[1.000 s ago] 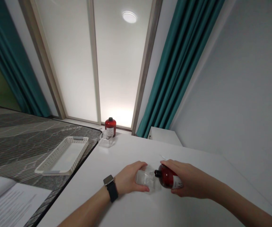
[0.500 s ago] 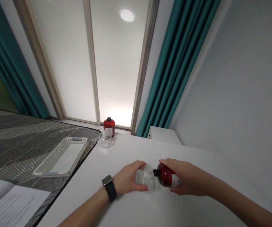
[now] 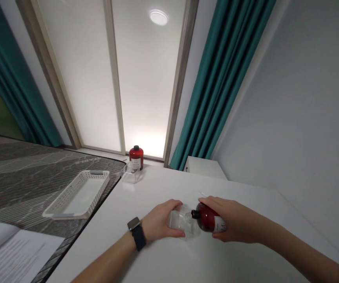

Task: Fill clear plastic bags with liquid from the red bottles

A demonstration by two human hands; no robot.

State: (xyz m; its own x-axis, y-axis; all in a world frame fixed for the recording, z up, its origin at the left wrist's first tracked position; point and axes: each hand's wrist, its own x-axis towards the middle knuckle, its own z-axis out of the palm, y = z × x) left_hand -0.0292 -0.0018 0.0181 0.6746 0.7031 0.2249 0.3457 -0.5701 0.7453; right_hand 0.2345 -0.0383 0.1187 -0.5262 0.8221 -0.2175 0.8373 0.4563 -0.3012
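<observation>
A frosted panel (image 3: 148,90) glows brightest near its base. The wall (image 3: 299,118) at right is dim. Booklet (image 3: 22,251) print, lower left, blurs.

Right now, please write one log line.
left hand: holds clear container; right hand: holds red bottle, tilted toward container; second bottle: upright, capped

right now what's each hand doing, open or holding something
Left hand: holding the clear container between thumb and fingers.
Right hand: closed around the dark red bottle, tipped with its neck toward the container.
</observation>
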